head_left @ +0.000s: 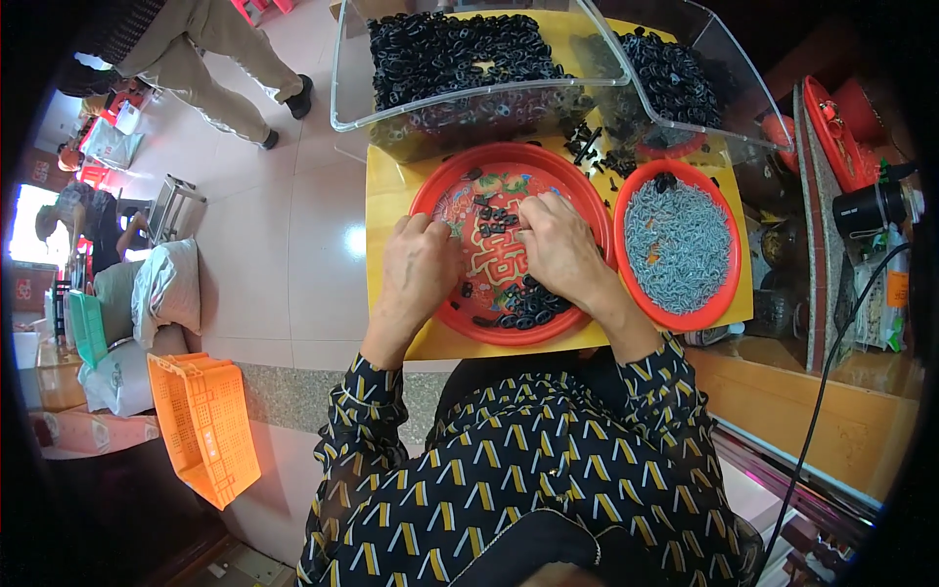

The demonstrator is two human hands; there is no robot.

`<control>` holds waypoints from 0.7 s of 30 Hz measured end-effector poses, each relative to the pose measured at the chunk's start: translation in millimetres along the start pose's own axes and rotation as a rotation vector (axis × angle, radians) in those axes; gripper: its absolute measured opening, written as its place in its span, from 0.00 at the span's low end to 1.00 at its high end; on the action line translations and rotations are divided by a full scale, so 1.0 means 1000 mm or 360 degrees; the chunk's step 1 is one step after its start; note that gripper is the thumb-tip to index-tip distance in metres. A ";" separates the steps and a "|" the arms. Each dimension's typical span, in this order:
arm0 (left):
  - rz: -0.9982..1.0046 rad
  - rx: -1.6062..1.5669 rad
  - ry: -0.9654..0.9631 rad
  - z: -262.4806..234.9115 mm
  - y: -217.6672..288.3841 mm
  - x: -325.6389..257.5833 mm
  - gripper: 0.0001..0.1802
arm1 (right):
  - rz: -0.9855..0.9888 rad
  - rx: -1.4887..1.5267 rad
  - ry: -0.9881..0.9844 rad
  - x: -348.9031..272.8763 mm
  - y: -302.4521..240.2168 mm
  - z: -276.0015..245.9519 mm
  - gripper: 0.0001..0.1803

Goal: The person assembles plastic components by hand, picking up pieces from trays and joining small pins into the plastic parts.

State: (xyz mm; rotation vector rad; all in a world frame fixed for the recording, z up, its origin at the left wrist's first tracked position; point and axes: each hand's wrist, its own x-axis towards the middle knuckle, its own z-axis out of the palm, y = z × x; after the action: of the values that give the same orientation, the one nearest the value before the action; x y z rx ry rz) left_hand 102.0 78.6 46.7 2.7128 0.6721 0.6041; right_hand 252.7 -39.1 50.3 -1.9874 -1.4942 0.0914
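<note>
Both hands are over a round red tray (594,186) with a printed pattern. My left hand (419,264) is at the tray's left side, fingers curled in; whatever they may hold is hidden. Across from it, my right hand (565,247) is closed too, fingertips pressed together beside a cluster of small black plastic pieces (497,221); its grip cannot be made out. More oval black parts (528,305) lie in a pile at the tray's near edge, partly below my right wrist.
To the right, a smaller red tray (732,256) holds many silver screws (677,245). Behind stand two clear plastic bins (479,90) (748,73) of black parts. Loose black screws (589,145) lie on the yellow tabletop (391,181). An orange crate (205,426) sits at left; people are farther off.
</note>
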 end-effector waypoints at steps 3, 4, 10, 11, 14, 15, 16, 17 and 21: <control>-0.0208 0.0215 -0.0151 0.008 0.003 0.007 0.06 | -0.0038 0.0197 0.0032 -0.009 -0.007 -0.010 0.07; -0.0210 0.0219 -0.0147 0.009 0.005 0.011 0.06 | -0.0043 0.0199 0.0033 -0.013 -0.009 -0.012 0.07; -0.0136 0.0417 -0.0309 0.015 0.009 0.018 0.09 | 0.0009 0.0509 -0.0018 -0.032 -0.022 -0.018 0.08; -0.0156 0.0447 -0.0291 0.015 0.011 0.018 0.09 | -0.0025 0.0530 -0.0017 -0.033 -0.024 -0.020 0.08; -0.0026 0.0488 -0.0221 0.020 0.009 0.013 0.12 | 0.0181 0.0692 -0.0113 -0.040 -0.027 -0.019 0.08; -0.0027 0.0506 -0.0206 0.020 0.009 0.011 0.12 | 0.0160 0.0699 -0.0104 -0.042 -0.027 -0.020 0.08; 0.0044 0.0440 -0.0188 0.019 0.009 0.009 0.12 | 0.0246 0.0749 -0.0126 -0.045 -0.026 -0.020 0.08; 0.0116 0.0372 -0.0170 0.018 0.009 0.006 0.12 | 0.0333 0.0798 -0.0150 -0.047 -0.025 -0.020 0.08; 0.0135 0.0222 -0.0131 0.015 0.017 -0.002 0.12 | 0.0587 0.1066 -0.0214 -0.056 -0.016 -0.015 0.08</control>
State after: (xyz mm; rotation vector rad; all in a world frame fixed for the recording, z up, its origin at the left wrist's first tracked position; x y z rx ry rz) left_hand 114.0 60.7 39.2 2.8905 0.6022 0.4782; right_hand 226.1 -93.2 53.3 -1.6812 -0.9673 0.7867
